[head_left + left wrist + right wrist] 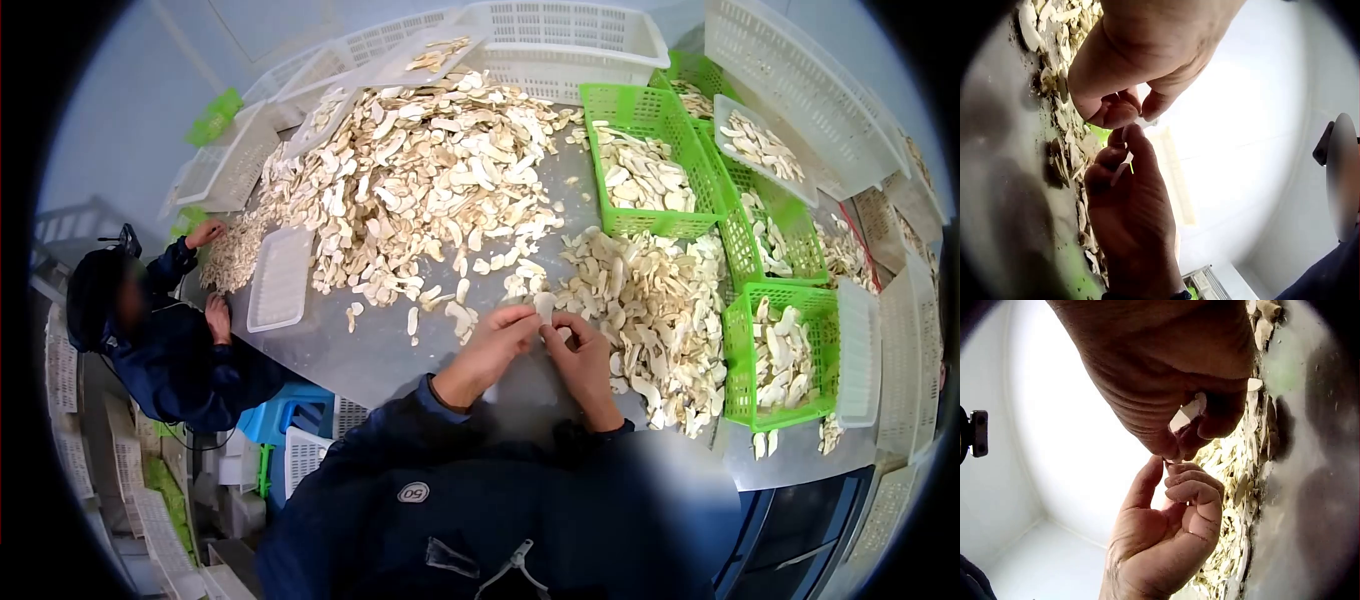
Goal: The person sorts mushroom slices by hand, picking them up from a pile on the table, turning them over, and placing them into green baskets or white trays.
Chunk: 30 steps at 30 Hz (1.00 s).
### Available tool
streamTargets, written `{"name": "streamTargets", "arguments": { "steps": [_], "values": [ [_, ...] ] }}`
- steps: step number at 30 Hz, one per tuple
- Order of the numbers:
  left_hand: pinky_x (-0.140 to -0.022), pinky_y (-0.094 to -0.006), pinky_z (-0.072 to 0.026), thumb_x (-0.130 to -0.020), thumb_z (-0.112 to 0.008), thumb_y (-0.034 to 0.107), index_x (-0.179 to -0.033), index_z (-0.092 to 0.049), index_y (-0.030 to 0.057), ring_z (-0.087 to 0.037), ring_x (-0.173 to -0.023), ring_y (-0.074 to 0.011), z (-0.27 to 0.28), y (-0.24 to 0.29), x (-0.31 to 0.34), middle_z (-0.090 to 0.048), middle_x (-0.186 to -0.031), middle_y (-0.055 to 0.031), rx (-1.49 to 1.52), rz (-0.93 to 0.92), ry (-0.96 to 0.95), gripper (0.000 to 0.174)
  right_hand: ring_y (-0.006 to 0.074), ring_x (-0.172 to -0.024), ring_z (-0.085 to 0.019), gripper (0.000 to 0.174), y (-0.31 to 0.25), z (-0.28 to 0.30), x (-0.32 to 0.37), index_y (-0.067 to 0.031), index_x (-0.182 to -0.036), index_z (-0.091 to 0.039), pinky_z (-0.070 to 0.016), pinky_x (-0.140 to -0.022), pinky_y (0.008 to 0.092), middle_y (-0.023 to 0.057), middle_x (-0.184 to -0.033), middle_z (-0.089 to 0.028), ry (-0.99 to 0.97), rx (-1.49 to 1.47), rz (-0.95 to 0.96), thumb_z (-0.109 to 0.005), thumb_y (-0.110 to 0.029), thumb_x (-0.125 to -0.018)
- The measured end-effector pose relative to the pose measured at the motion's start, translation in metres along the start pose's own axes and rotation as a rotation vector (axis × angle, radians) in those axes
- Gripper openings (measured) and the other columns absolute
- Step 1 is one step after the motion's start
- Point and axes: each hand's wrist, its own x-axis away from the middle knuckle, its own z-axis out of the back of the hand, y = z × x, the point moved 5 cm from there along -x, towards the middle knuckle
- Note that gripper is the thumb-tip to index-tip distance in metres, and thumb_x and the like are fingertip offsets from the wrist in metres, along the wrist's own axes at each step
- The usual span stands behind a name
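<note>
Both hands meet over the front edge of the grey metal table (350, 350). Right hand (583, 352) (1166, 375) pinches a thin pale cream dried slice (545, 303) (1188, 412) between thumb and fingertips, with the slice held up in the air just above the table. Left hand (495, 342) (1166, 537) has its fingers curled and its thumb tip up at the right fingertips; cannot tell if it grips the slice. A loose heap of the same pale slices (650, 310) lies just beside the right hand, and a bigger heap (420, 190) sits farther back. Green plastic mesh baskets (650, 160) with slices are on the right, stacked white plastic baskets (560, 40) at the back. A second person in a dark jacket (170, 350) sits at the left edge near a white rectangular tray (280, 280)
</note>
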Motion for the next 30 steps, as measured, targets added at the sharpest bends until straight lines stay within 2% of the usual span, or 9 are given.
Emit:
{"name": "streamTargets", "arguments": {
  "steps": [7,17,22,30],
  "values": [
    [-0.067,-0.0231,-0.0439,-0.094,-0.061,0.011,-0.099,-0.064,0.0047,-0.053,-0.073,-0.0069,-0.004,-0.007,-0.003,-0.057,-0.08,0.0016,0.128,-0.01,-0.058,0.009,0.002,-0.05,-0.041,0.013,-0.009,0.004,0.003,-0.0045,-0.093,-0.068,-0.0332,-0.047,0.0229,-0.0026,-0.06,-0.055,0.082,0.076,0.069,-0.071,-0.015,-0.085],
    [-0.067,-0.023,-0.0436,-0.095,-0.057,0.01,-0.096,-0.063,0.0052,-0.052,-0.072,-0.0068,-0.002,-0.008,-0.005,-0.056,-0.078,0.002,0.112,-0.041,-0.112,0.007,0.004,-0.054,-0.049,0.014,-0.018,0.006,0.003,-0.0024,-0.092,-0.068,-0.039,-0.05,0.0228,0.0011,-0.073,-0.064,0.07,0.078,0.074,-0.072,-0.013,-0.085],
    [-0.067,-0.0232,-0.044,-0.095,-0.057,0.008,-0.095,-0.063,0.0052,-0.053,-0.071,-0.0066,-0.004,-0.01,-0.004,-0.056,-0.078,0.0022,0.155,-0.038,-0.077,0.006,0.0047,-0.055,-0.051,0.014,-0.015,0.005,0.004,-0.0023,-0.093,-0.069,-0.0414,-0.051,0.0227,0.0015,-0.075,-0.064,0.089,0.095,0.08,-0.072,-0.013,-0.084],
    [-0.067,-0.0229,-0.0438,-0.094,-0.056,0.007,-0.094,-0.062,0.0052,-0.053,-0.07,-0.0064,-0.007,-0.008,-0.003,-0.057,-0.077,0.002,0.139,-0.037,-0.043,0.006,0.0046,-0.055,-0.05,0.014,-0.015,0.005,0.004,-0.0024,-0.093,-0.069,-0.0402,-0.051,0.0226,0.0013,-0.075,-0.065,0.086,0.069,0.08,-0.072,-0.012,-0.084]
  ]
}}
